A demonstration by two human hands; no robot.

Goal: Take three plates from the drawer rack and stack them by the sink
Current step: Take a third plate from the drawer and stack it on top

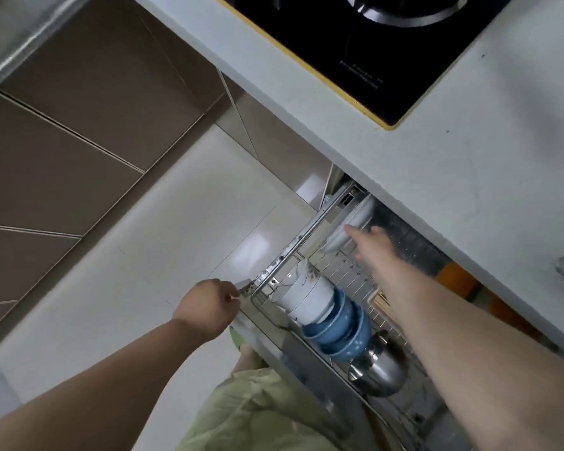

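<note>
Under the bench (404, 151), drawer rack (310, 232) pulled out: left hand (209, 307) clamped on its front corner, right hand (368, 245) fingers spread, touching upright white plates (352, 222), count unclear, half hidden; several blue bowls (342, 330), blurred.

Countertop (437, 177) hides most of the plates (345, 229).

Your left hand (209, 304) gripping the drawer rack (293, 249) front corner, your right hand (370, 245) open, fingertips at the white plates (352, 222) by its far edge
</note>
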